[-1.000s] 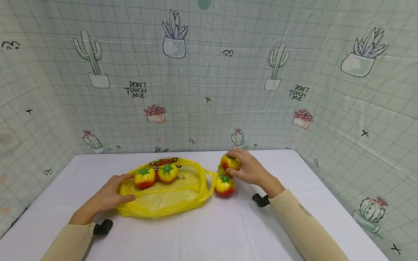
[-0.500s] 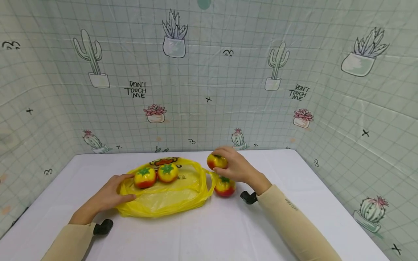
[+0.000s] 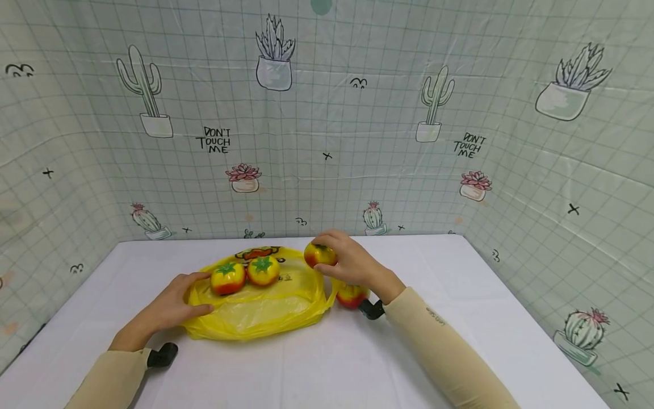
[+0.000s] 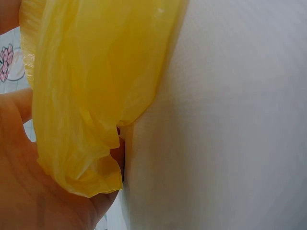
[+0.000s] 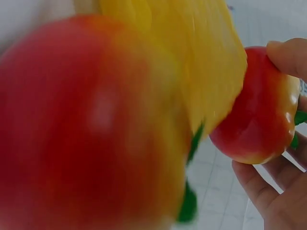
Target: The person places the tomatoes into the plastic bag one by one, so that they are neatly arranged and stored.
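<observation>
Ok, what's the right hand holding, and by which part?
The right hand holds a red-and-yellow fruit by its sides, thumb opposite the fingers, close to its green leaves.

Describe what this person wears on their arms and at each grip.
Long beige fabric sleeves, the right one bearing small, unreadable dark lettering; a small black angular device at each wrist. The left grip and right grip are ungloved.

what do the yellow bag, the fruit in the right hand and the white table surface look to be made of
Yellow bag: thin, slightly shiny plastic film, see-through in places and crinkled.
Held fruit: smooth and glossy with bright highlights; probably imitation, perhaps plastic or painted foam.
White table surface: matte, faintly creased, so likely cloth.
</observation>
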`<control>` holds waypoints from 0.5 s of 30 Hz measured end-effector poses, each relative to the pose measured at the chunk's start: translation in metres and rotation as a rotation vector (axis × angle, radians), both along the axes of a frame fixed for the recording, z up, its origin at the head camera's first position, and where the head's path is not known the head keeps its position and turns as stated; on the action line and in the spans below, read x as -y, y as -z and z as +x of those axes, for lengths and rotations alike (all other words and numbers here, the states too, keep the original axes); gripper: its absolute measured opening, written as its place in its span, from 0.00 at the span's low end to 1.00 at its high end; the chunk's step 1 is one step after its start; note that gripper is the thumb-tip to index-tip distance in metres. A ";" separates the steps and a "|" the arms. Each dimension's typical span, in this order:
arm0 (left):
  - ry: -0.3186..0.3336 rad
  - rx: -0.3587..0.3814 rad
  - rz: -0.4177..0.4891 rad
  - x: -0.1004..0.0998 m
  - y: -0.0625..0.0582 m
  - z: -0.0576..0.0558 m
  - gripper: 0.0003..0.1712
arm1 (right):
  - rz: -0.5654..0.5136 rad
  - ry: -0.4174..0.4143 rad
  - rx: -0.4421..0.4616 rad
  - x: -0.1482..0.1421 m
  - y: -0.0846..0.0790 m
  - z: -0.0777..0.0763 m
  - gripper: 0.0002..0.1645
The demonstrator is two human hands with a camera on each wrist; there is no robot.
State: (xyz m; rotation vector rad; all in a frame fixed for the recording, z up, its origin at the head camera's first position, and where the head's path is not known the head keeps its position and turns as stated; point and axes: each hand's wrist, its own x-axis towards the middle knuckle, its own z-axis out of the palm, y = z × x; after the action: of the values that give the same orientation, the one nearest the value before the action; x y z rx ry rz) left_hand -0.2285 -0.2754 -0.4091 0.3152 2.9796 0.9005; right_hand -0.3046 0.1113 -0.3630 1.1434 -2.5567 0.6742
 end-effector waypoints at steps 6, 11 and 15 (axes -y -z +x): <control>-0.003 0.006 -0.001 0.000 0.000 -0.001 0.47 | 0.017 -0.021 0.026 0.014 0.001 0.002 0.27; -0.004 0.015 -0.003 -0.001 -0.001 -0.001 0.47 | 0.024 -0.046 0.032 0.026 0.003 0.002 0.26; -0.006 0.021 -0.001 -0.001 -0.001 0.000 0.47 | 0.047 -0.069 0.025 0.035 0.006 0.002 0.27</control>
State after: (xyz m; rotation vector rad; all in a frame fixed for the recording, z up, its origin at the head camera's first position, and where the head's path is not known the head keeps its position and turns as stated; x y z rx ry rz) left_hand -0.2287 -0.2741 -0.4078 0.2952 2.9632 0.8977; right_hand -0.3027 0.0760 -0.3688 1.2509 -2.5773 0.6519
